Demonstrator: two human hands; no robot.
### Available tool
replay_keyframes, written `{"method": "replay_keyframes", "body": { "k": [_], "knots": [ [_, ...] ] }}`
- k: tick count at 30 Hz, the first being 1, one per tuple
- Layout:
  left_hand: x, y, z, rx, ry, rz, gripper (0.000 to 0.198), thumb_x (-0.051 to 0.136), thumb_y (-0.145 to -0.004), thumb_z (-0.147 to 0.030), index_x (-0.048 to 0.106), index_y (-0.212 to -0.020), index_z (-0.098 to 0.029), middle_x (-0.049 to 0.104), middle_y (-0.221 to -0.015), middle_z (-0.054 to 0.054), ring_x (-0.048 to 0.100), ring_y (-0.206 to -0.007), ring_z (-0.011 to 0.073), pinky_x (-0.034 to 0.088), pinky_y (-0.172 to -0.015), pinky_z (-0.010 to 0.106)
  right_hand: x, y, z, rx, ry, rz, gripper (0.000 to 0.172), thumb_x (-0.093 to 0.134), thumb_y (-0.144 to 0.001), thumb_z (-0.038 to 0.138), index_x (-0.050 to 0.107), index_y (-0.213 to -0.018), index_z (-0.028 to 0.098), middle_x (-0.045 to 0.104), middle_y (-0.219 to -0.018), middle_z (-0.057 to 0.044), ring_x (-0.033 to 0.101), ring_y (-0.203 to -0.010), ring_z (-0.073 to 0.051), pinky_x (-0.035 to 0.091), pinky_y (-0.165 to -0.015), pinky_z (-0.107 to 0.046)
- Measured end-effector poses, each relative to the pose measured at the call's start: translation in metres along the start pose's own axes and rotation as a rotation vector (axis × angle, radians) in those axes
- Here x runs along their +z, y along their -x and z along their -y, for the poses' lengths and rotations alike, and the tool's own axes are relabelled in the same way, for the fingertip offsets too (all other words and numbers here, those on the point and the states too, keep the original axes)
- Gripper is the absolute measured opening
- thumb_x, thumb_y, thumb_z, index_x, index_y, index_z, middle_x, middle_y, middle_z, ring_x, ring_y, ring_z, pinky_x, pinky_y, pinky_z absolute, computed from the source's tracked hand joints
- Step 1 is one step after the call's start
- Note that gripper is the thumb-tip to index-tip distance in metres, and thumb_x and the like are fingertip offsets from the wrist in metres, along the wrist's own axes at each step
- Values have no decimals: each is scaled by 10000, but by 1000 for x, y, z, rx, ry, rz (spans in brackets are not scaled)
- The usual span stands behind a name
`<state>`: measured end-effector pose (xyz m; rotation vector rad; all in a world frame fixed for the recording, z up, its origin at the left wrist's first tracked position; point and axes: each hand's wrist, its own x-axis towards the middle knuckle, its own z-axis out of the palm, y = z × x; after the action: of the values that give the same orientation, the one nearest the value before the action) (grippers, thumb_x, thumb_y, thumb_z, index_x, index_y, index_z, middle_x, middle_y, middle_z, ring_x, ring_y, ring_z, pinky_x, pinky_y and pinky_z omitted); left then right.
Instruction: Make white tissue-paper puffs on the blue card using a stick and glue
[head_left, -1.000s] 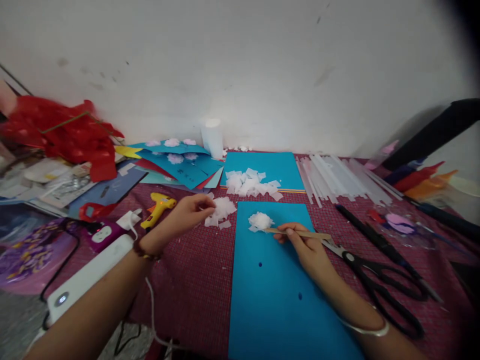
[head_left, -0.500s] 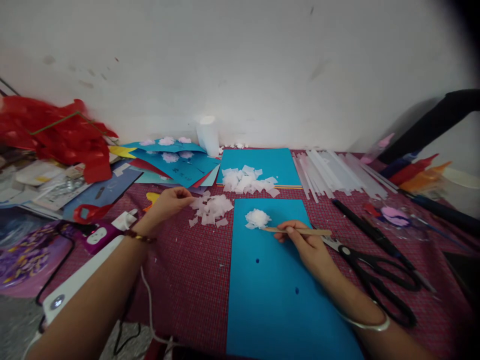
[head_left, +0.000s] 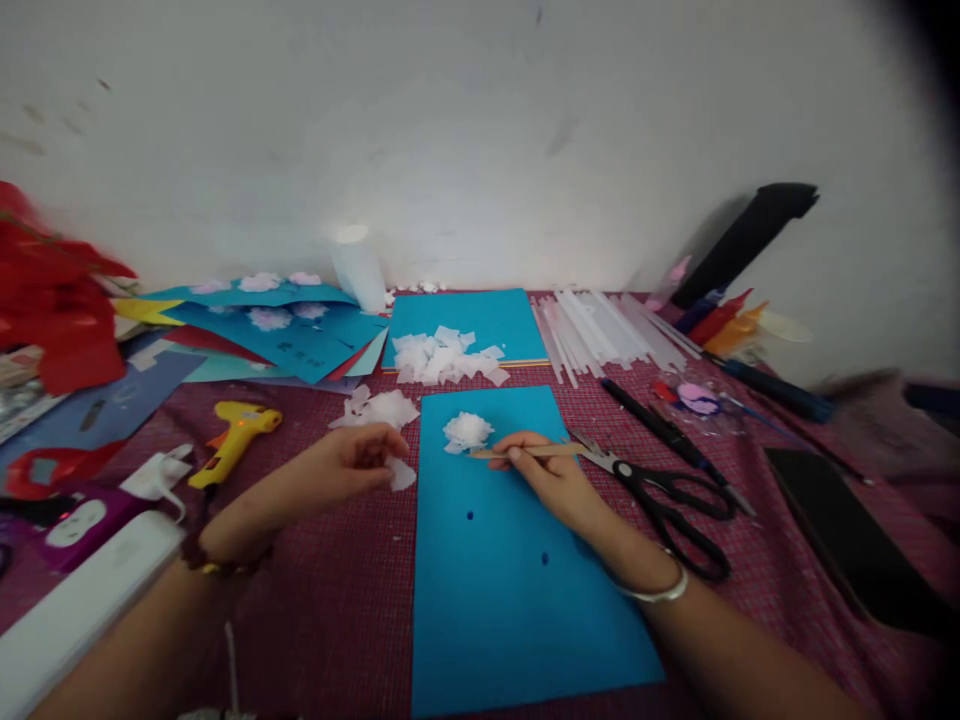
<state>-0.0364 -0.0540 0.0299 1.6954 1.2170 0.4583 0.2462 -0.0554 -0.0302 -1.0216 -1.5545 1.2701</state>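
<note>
My left hand (head_left: pixel 367 462) is closed in a pinch on a small white paper piece (head_left: pixel 402 474), at the left edge of a blue sheet (head_left: pixel 487 620). Just behind it lies a loose pile of white paper pieces (head_left: pixel 379 408). My right hand (head_left: pixel 544 470) is closed around a thin wooden stick (head_left: pixel 551 451), resting over the blue sheet. The stick's tip points left, close beneath a white ruffled paper cluster (head_left: pixel 469 430) on the sheet. Two dark blue dots mark the sheet lower down. Black-handled scissors (head_left: pixel 652 480) lie right of my right hand.
More paper pieces (head_left: pixel 446 355) lie on stacked blue sheets (head_left: pixel 487 310) behind. Translucent sticks (head_left: pixel 607 330) are at the back right. A yellow glue gun (head_left: pixel 236 440) and a white-and-purple power strip (head_left: pixel 82 530) sit left. Decorated blue cards (head_left: pixel 289 345) stand near a white cup (head_left: pixel 360 270).
My left hand has moved from the paper pile toward the blue sheet, bringing a paper piece. The view has turned right, uncovering the glue gun. My right hand still holds the stick by the cluster.
</note>
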Motion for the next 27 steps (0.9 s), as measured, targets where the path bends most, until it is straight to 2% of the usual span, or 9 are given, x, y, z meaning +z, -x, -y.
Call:
{"method": "replay_keyframes", "body": {
  "k": [4,7,11,13,15,18,21,27],
  "knots": [
    [11,-20,-15,85,-190,129,100,546,-778,-210,644,-762,-201,655,-764,1,592,-715,151,457,-666,253,2,-8,-4,-49,11,-4,204,542,-880,377,662,-871,211,709,-828,-36,684,-802,-186,539,-771,-342],
    [20,-36,-21,173,-227,118,117,558,-791,-233,656,-736,-198,626,-805,12,583,-762,158,450,-715,265,2,-12,-6,-52,-6,-49,214,527,-884,382,654,-864,211,697,-824,-33,678,-785,-181,540,-744,-335],
    [39,-50,-12,200,-255,110,163,516,-811,-219,674,-772,-206,609,-799,8,567,-712,143,427,-666,255,2,-13,-7,-24,-15,-54,181,519,-884,355,633,-886,215,694,-822,-27,675,-785,-176,534,-754,-332],
    [48,-55,-3,182,-264,71,170,502,-800,-195,661,-857,-207,612,-766,0,563,-675,143,412,-618,248,1,-13,-7,-16,-13,-40,169,511,-887,338,629,-892,217,699,-842,-27,674,-800,-172,528,-771,-330],
    [55,-58,4,156,-304,-27,194,507,-776,-175,620,-930,-204,597,-721,-13,561,-650,146,397,-588,246,1,-12,-7,-11,-15,-30,168,507,-890,337,626,-902,220,702,-841,-24,674,-812,-173,527,-766,-326],
    [61,-62,9,123,-407,-151,217,515,-750,-154,575,-953,-200,572,-679,-23,553,-613,150,374,-563,251,0,-9,-4,-10,-58,-85,164,516,-888,343,625,-893,221,695,-802,-14,674,-791,-172,530,-738,-318],
    [63,-64,9,135,-428,-189,228,513,-757,-157,560,-976,-202,587,-706,-12,568,-630,160,382,-571,261,-1,-2,0,7,-115,-150,154,524,-887,338,624,-880,221,692,-772,-4,673,-762,-167,528,-752,-320],
    [65,-66,11,130,-412,-231,215,508,-754,-133,548,-956,-197,604,-717,-4,583,-648,164,407,-583,268,1,5,0,-1,-12,-29,176,508,-903,334,645,-901,224,701,-828,-22,674,-812,-186,530,-764,-339]
  ]
}}
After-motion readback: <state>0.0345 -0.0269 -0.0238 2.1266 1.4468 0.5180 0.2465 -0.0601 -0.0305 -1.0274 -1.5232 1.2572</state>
